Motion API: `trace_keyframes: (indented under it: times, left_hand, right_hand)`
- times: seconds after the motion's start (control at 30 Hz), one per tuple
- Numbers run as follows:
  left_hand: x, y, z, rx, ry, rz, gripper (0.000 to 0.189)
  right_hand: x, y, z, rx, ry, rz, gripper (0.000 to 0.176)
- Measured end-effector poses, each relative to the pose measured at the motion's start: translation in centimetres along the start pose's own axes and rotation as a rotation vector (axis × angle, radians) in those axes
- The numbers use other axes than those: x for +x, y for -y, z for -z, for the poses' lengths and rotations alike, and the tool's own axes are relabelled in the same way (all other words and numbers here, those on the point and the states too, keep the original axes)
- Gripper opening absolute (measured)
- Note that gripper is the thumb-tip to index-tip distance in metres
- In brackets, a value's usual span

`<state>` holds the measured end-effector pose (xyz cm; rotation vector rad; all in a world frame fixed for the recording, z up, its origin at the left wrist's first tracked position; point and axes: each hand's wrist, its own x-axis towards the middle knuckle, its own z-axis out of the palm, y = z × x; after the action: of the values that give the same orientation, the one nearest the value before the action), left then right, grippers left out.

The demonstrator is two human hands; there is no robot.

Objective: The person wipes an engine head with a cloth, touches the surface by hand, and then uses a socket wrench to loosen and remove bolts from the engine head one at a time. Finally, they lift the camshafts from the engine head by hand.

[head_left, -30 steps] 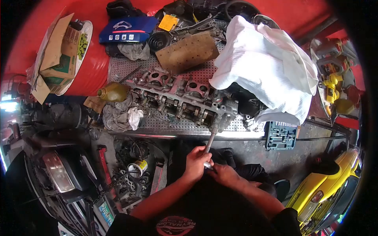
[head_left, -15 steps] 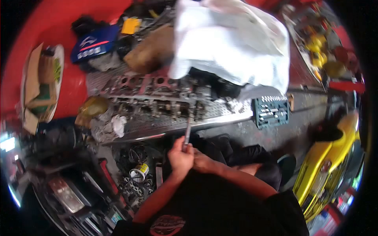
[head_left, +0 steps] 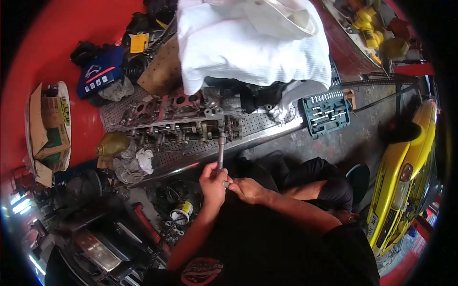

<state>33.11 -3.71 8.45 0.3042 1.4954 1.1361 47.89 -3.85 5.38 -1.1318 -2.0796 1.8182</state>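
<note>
Wrench (head_left: 221, 151) swung steeper beyond bench (head_left: 272, 134) edge, left hand (head_left: 213, 183), right hand (head_left: 246, 189) grips clamping it.

Head-worn view, steeply down over hands (head_left: 213, 180), workbench (head_left: 258, 122)

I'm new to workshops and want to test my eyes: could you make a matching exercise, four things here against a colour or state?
Things:
1 cloth
2 socket case
3 car
4 wrench

Colour or state:
A yellow
B gripped in the left hand
C white
D teal

Pairs: 1-C, 2-D, 3-A, 4-B
</note>
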Motion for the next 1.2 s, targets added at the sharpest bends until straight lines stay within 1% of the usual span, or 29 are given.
trace_keyframes:
  times: [0.03,0.07,0.13,0.17,0.2,0.23,0.3,0.33,0.4,0.43,0.47,0.5,0.57,0.6,0.67,0.7,0.73,0.77,0.87,0.9,0.97,1.0,1.03,1.07,1.1,1.17,1.2]
  left_hand:
    - [0.0,0.0,0.3,-0.088,0.014,0.047,0.021]
    - [0.1,-0.2,0.2,-0.149,0.025,0.054,0.019]
    - [-0.2,-0.7,-0.2,-0.276,0.041,0.069,0.015]
    - [-0.2,-0.5,0.2,-0.419,0.091,0.209,0.014]
    - [0.1,-0.3,0.9,-0.56,0.144,0.338,0.013]
    - [0.2,-0.2,1.4,-0.696,0.203,0.467,0.013]
    - [-0.3,-0.2,0.1,-0.697,0.178,0.428,0.016]
    - [-0.5,-0.5,-0.1,-0.581,0.169,0.381,0.016]
    - [-0.3,-0.8,0.5,-0.581,0.211,0.385,0.019]
    - [-0.4,-0.9,0.7,-0.597,0.207,0.418,0.02]
    - [-0.8,-1.9,0.6,-0.576,0.149,0.429,0.02]
    - [-0.8,-2.4,0.6,-0.486,0.129,0.333,0.017]
    - [-1.4,-2.6,0.6,-0.306,0.083,0.159,0.012]
    - [-1.8,-3.5,0.3,-0.229,0.092,0.143,0.016]
    - [-1.9,-3.4,0.0,-0.113,0.094,0.091,0.016]
    - [-1.6,-3.4,-0.3,-0.052,0.099,0.058,0.016]
    - [-1.3,-3.3,-0.5,-0.066,0.093,0.07,0.016]
    - [-1.0,-3.0,-0.7,-0.059,0.078,0.037,0.015]
    - [-1.2,-2.0,-1.8,-0.016,0.008,-0.071,0.015]
    - [-1.1,-1.7,-2.1,0.066,-0.013,-0.099,0.016]
    - [-1.6,-2.1,-2.8,0.379,-0.1,-0.127,0.019]
    - [-1.8,-2.2,-2.7,0.631,-0.11,-0.193,0.021]
    - [-1.6,-2.4,-2.7,0.884,-0.134,-0.252,0.023]
    - [-1.5,-2.5,-2.6,0.945,-0.192,-0.387,0.025]
    - [-1.7,-3.4,-2.4,1.013,-0.241,-0.511,0.027]
    - [-1.6,-5.8,-2.3,1.187,-0.153,-0.391,0.033]
    - [-1.7,-6.9,-2.6,1.225,-0.13,-0.35,0.036]
  right_hand:
    - [-0.1,1.3,0.7,-0.03,0.025,-0.065,0.053]
    - [0.0,2.6,1.4,-0.084,0.062,-0.138,0.053]
    - [-0.5,3.1,1.8,-0.161,0.097,-0.187,0.053]
    - [0.0,3.7,2.1,-0.207,0.114,-0.194,0.053]
    - [0.4,7.0,3.8,-0.422,0.213,-0.378,0.051]
    - [0.8,8.5,5.1,-0.492,0.28,-0.329,0.052]
    - [0.5,10.1,7.3,-0.612,0.357,-0.278,0.052]
    - [0.2,11.7,7.6,-0.713,0.361,-0.275,0.052]
    - [0.6,14.6,8.5,-0.952,0.355,-0.232,0.052]
    - [0.6,15.7,8.8,-0.906,0.308,-0.209,0.052]
    - [0.3,16.6,8.7,-0.848,0.266,-0.193,0.051]
    - [0.1,17.0,8.6,-0.791,0.215,-0.179,0.051]
    - [-1.1,15.3,7.8,-0.657,0.165,-0.167,0.046]
    - [-1.6,14.4,7.3,-0.588,0.134,-0.166,0.045]
    - [-2.2,12.5,6.0,-0.454,0.042,-0.122,0.042]
    - [-2.2,11.8,5.8,-0.457,0.034,-0.145,0.041]
    - [-2.2,11.3,5.7,-0.458,0.024,-0.17,0.04]
    - [-2.1,11.0,5.8,-0.458,0.012,-0.197,0.04]
    - [-1.5,7.8,6.3,-0.419,-0.038,0.028,0.036]
    - [-1.6,6.8,6.4,-0.404,-0.002,-0.007,0.035]
    - [-1.2,4.7,5.6,-0.37,0.086,-0.036,0.035]
    - [-1.0,3.7,4.8,-0.236,0.072,0.054,0.038]
    - [-0.1,1.7,3.0,-0.124,-0.015,0.293,0.041]
    - [0.6,-0.1,0.9,0.07,-0.025,0.233,0.041]
    - [1.4,-0.2,-0.6,0.262,-0.025,0.152,0.041]
    - [3.3,-0.6,-1.7,0.295,0.097,0.106,0.041]
    - [3.6,-0.4,-1.6,0.304,0.142,0.067,0.041]
